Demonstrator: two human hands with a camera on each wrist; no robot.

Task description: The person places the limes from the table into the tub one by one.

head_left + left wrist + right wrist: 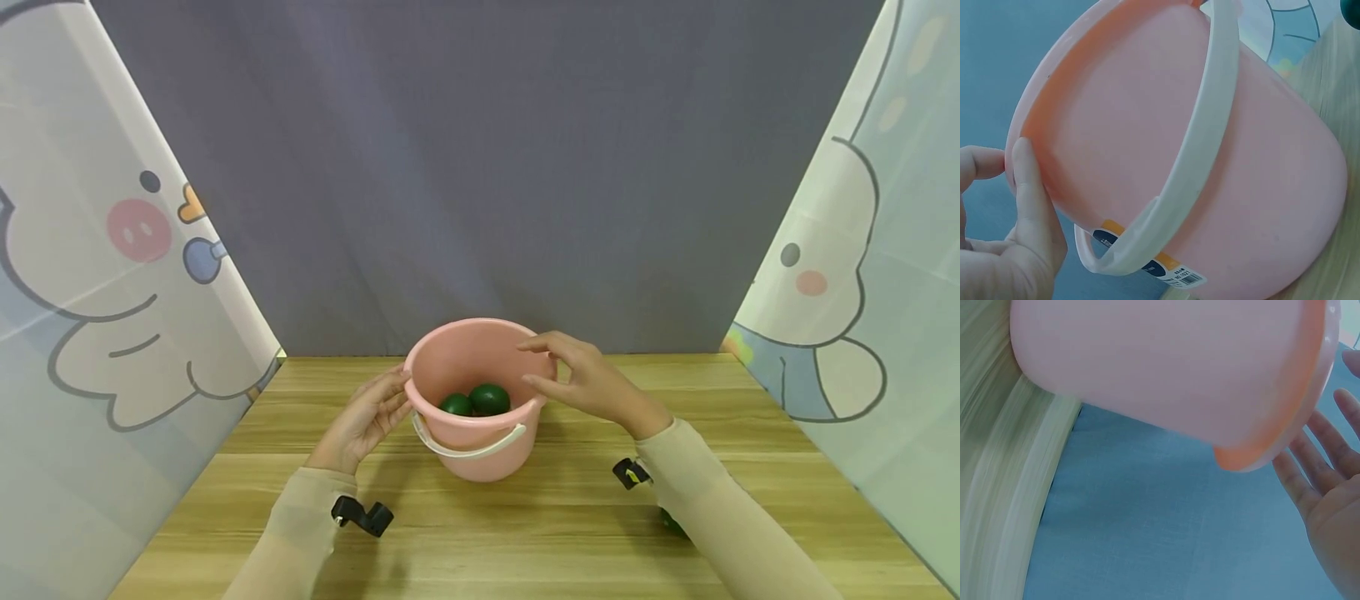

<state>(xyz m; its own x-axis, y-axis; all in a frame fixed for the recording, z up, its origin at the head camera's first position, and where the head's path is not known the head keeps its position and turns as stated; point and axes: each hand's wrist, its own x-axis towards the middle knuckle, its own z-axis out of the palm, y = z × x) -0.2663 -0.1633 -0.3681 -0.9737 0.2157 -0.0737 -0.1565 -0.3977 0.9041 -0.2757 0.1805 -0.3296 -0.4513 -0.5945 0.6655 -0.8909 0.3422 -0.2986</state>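
A pink bucket [487, 462] stands upright on the wooden table, its white handle [480, 453] hanging down the near side. Two smooth, dark green, rounded objects, one on the left [457, 405] and one on the right [490, 399], lie inside it. At the left rim, my left hand [367, 417] pinches the bucket's edge between thumb and finger. My right hand [581, 379] is at the right rim, fingers loosely spread and gripping nothing. In the right wrist view, its fingers [1329, 450] are beside the rim.
Another dark green object [672, 523] lies on the table [480, 550], partly hidden by my right sleeve. A grey cloth [480, 167] rises behind the table. Cartoon-printed sheets hang at the left [97, 350] and right [922, 333].
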